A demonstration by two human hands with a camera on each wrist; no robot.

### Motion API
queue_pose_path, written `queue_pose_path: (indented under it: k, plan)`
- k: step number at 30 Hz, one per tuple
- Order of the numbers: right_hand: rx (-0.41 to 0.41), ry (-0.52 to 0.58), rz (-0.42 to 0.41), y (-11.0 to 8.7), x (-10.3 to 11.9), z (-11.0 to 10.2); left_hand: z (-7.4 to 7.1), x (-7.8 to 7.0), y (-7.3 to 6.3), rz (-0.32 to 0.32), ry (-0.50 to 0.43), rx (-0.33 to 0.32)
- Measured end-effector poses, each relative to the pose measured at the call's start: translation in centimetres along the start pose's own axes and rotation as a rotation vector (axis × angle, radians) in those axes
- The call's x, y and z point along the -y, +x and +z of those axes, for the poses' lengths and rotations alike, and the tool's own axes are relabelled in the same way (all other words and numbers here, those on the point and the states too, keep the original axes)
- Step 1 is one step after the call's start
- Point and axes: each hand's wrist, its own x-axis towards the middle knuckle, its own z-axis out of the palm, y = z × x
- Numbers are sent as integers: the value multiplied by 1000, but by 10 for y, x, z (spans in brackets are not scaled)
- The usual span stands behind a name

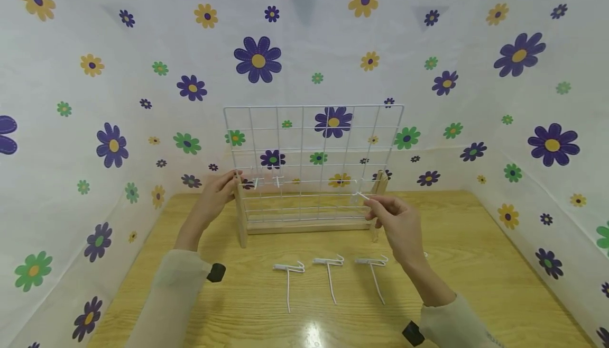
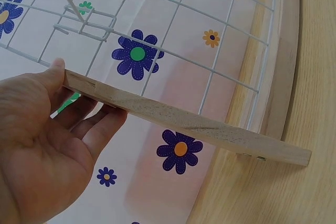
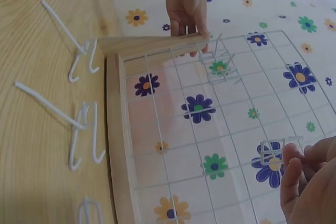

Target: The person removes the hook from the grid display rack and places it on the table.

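A white wire grid (image 1: 314,106) stands upright on a wooden base. My left hand (image 1: 214,200) grips the top of its left wooden post (image 2: 184,119), thumb on one side and fingers on the other. My right hand (image 1: 397,223) pinches the prong of a white wire hook (image 3: 272,151) between thumb and fingertips, in front of the grid's lower right part. Whether this hook touches the wires I cannot tell. Two similar hooks, a left one (image 1: 257,183) and one beside it (image 1: 278,181), hang on the grid near the left post.
On the wooden table (image 1: 266,327) before the rack lie a left hook (image 1: 288,290), a middle hook (image 1: 331,279) and a right hook (image 1: 376,279). A small white tip (image 1: 425,254) shows beside my right forearm. Flower-patterned cloth (image 1: 333,36) surrounds the table behind and at both sides.
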Motion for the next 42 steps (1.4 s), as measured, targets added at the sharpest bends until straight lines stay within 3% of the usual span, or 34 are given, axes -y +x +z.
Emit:
queue_pose_path:
  k: [14,30,42]
  plan:
    - [-38,4,68,-26,-13,-40,0,0,0,-6,-14,1]
    - [-95,-85,244,-65,-27,-90,0,0,1,-11,-22,2]
    - [-91,-131,367,-83,-38,-102,0,1,0,-8,-30,1]
